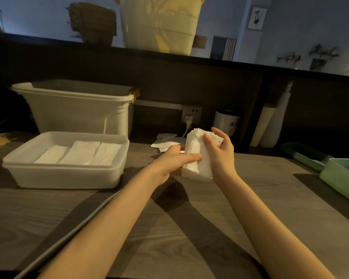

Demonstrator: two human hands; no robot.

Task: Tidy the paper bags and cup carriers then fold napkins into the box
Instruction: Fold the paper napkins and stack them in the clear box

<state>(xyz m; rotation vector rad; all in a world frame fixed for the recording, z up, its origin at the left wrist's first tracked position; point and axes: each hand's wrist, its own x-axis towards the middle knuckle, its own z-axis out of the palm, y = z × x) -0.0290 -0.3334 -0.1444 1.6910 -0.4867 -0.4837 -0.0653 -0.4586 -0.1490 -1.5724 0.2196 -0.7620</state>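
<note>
your left hand point(173, 160) and right hand point(220, 152) both grip the napkin stack point(195, 158) at frame centre. square its edges, then lay it beside the rows in the box point(65, 170), lower left.

Stack of white napkins point(197, 156), held upright above the tabletop, thick, edges roughly aligned, partly covered by fingers. Shallow translucent plastic box point(65, 174) at 9 o'clock from the stack, lid off, resting flat. Three folded white napkin piles point(79, 156) side by side inside, lying flat.
</note>
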